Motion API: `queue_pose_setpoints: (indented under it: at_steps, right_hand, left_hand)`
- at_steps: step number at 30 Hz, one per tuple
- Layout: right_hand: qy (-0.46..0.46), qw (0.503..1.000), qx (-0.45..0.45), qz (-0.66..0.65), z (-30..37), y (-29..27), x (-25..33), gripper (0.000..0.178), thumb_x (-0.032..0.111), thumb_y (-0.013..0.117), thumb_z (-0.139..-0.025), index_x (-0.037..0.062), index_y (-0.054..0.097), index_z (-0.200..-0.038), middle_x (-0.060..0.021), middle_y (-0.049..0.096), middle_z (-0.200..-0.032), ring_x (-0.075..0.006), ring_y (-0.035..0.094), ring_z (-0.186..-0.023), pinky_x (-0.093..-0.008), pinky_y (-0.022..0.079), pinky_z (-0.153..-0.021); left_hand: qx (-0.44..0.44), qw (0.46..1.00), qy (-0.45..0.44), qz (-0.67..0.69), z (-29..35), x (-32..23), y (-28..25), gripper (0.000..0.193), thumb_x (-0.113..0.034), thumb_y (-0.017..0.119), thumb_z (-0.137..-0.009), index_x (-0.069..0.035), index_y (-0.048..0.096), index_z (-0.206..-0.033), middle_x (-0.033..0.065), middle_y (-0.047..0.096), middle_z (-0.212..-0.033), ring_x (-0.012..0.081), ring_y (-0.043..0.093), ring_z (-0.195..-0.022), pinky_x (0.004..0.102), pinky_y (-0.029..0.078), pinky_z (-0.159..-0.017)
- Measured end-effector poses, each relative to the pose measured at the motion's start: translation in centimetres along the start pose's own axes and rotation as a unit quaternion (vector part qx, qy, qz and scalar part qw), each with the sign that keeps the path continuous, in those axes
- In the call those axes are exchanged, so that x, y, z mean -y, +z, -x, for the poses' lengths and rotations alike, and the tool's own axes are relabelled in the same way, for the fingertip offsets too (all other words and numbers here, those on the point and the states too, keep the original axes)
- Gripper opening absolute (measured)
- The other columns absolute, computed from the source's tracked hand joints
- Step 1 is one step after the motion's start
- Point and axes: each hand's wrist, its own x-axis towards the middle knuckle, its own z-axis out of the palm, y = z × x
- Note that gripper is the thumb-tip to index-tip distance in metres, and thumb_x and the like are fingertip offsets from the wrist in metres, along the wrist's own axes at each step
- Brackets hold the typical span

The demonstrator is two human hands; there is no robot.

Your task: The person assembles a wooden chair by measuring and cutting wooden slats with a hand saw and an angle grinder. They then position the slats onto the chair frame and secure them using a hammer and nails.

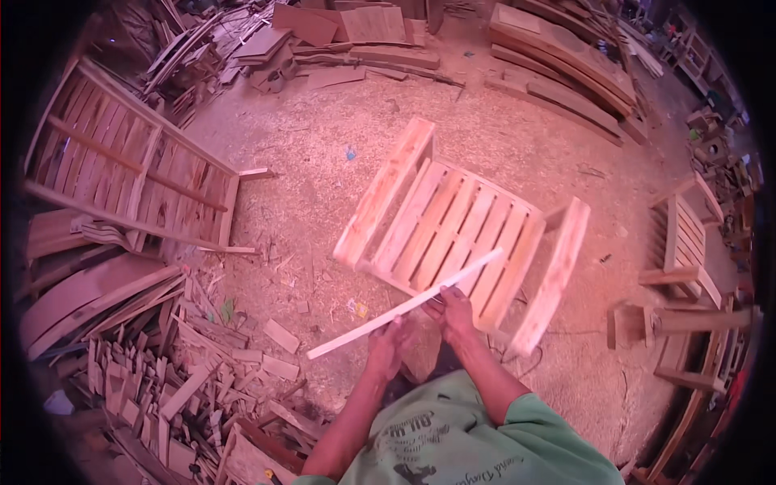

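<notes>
A long, thin, pale wooden strip (356,335) slants in front of me, its far right end over a chair frame. My right hand (454,314) grips it a little right of its middle. Further left along the strip, my left hand (386,349) is closed at its near edge, with the fingertips partly hidden. Beneath and beyond the strip stands the wooden chair frame (390,202), which has a slatted seat (465,212) and broad flat armrests. Neither hand touches the chair.
A large slatted wooden frame (145,153) leans at the left above a heap of offcuts (153,396). Stacked planks (558,73) lie at the far right. Another slatted chair (687,234) stands at the right. Sawdust covers the floor (299,153).
</notes>
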Motion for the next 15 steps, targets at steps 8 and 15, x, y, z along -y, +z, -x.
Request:
queue_pose_setpoints:
  at_steps: [8,15]
  right_hand:
    - [-0.184,0.97,-0.141,0.068,-26.4,-2.2,8.6,0.012,0.013,0.056,-0.112,0.0025,0.055,-0.118,-0.0115,0.07,-0.104,-0.024,0.075,-0.091,-0.0388,0.068,-0.079]
    - [-0.101,0.983,-0.045,0.147,-40.3,3.9,7.8,0.02,0.016,0.057,-0.113,-0.0016,0.057,-0.122,-0.0141,0.07,-0.106,-0.026,0.077,-0.092,-0.041,0.069,-0.083]
  left_hand:
    - [-0.143,0.934,-0.035,-0.327,-13.6,1.0,-8.3,0.059,-0.019,0.078,-0.101,-0.003,0.057,-0.153,0.0141,0.067,-0.134,0.0247,0.067,-0.119,0.0391,0.056,-0.104]
    - [-0.264,0.719,0.17,-0.62,-22.8,-8.3,-6.5,0.089,-0.017,0.085,-0.087,0.001,0.041,-0.163,0.0308,0.053,-0.152,0.0442,0.058,-0.135,0.0491,0.046,-0.118]
